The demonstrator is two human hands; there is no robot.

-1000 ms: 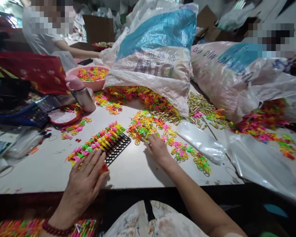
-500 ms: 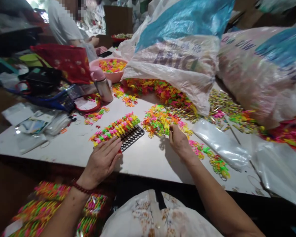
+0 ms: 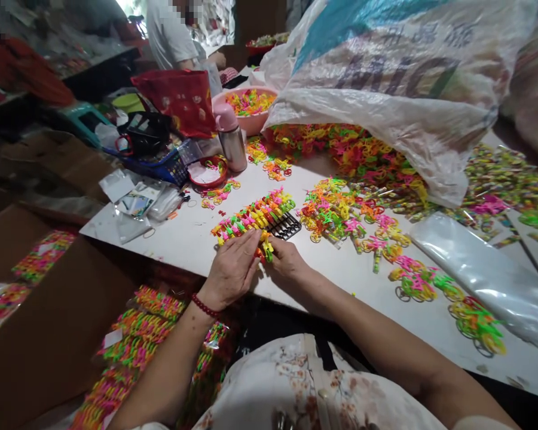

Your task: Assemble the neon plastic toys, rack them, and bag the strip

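Note:
A black grid rack (image 3: 290, 227) lies on the table, with rows of small bright plastic toys (image 3: 246, 218) standing in most of it. Stretched flat and close together, the fingers of my left hand (image 3: 234, 266) rest over the rack's near edge and the toys there. Right beside them, my right hand (image 3: 287, 258) pinches a few yellow, green and orange plastic toys (image 3: 266, 246) at the near side of the rack. Part of the rack is hidden under my hands. A loose heap of the same toys (image 3: 329, 209) lies just right of the rack.
A large woven sack (image 3: 385, 89) spills toys at the back. Clear plastic bags (image 3: 479, 275) lie at right. A pink-lidded bottle (image 3: 231, 140), a pink basin (image 3: 251, 124) and a blue basket (image 3: 161, 170) stand at back left. Packed toys (image 3: 138, 334) sit below the table edge. Another person (image 3: 170, 36) sits beyond.
My right hand has moved left from the loose heap to the rack, beside my left hand. The left hand stays at the rack. The view has turned right.

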